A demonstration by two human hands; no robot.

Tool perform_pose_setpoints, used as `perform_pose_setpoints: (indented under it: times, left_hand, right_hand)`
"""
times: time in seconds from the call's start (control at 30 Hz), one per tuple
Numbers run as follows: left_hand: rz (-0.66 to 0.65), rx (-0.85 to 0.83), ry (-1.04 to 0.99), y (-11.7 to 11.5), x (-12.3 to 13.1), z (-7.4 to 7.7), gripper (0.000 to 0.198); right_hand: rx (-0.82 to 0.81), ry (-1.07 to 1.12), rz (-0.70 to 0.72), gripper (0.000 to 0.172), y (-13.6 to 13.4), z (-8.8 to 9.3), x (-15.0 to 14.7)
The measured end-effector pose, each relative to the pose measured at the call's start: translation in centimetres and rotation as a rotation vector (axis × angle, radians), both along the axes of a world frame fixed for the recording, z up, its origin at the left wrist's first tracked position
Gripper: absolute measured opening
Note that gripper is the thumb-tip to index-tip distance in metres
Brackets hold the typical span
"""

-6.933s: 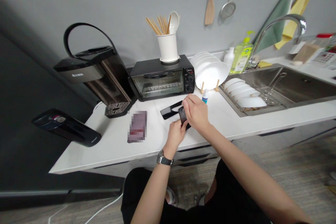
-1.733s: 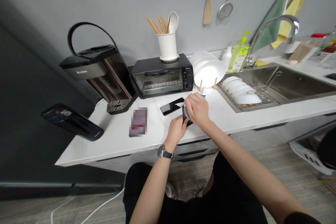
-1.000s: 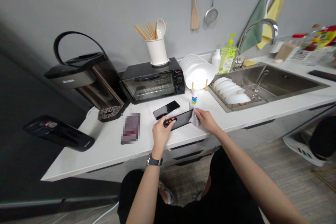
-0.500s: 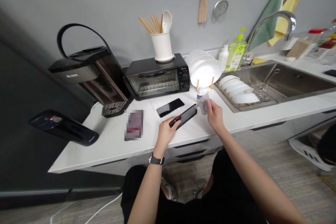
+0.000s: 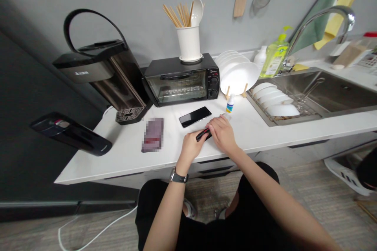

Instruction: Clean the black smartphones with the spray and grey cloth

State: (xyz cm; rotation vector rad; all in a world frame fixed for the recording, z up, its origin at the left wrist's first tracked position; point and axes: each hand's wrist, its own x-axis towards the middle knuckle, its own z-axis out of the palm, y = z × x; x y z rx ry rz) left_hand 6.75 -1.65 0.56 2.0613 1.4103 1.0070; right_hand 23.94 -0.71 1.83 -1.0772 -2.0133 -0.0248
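My left hand (image 5: 192, 147) grips the near end of a black phone (image 5: 203, 134) just above the white counter (image 5: 123, 153). My right hand (image 5: 221, 133) lies over the phone's far part, pressing a small pale wipe (image 5: 226, 116) onto it; most of the phone and wipe are hidden under it. A second black phone (image 5: 194, 116) lies flat on the counter just beyond my hands. A small white dropper bottle (image 5: 230, 104) with a blue label stands upright to the right of that phone.
A blurred dark item (image 5: 152, 140) lies left of my hands. Behind are a black toaster oven (image 5: 182, 80), a water dispenser (image 5: 101, 78), plates in a rack (image 5: 238, 76), and a sink (image 5: 318, 92) with bowls. A black object (image 5: 70, 133) juts out at left.
My right hand, lifted off to the right with the wipe half a second ago, has come back down onto the phone. My left hand still holds the phone, now lower and closer to me.
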Motion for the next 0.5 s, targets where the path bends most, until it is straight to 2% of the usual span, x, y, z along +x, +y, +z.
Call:
perform_pose_setpoints:
  times: [0.13,0.23,0.37,0.43,0.5]
  left_hand:
    - [0.032,-0.003,0.14,0.4,-0.2,-0.5,0.025]
    - [0.022,0.018,0.144,0.8,-0.5,-1.2,0.021]
    - [0.018,0.067,0.099,1.1,-0.5,-2.4,0.027]
    - [0.026,0.063,0.107,1.2,-0.5,-2.9,0.024]
    - [0.034,0.052,0.133,1.2,-0.4,-3.2,0.02]
  right_hand:
    - [0.002,0.026,0.107,0.031,-1.5,-0.1,-2.9]
    - [0.0,0.013,0.155,0.033,-2.2,-0.1,-4.2]
    - [-0.015,-0.051,0.275,0.041,-2.8,0.4,-4.3]
    - [-0.002,-0.101,0.359,0.046,-2.8,0.8,-3.9]
    - [0.018,-0.116,0.367,0.047,-2.6,1.2,-3.5]
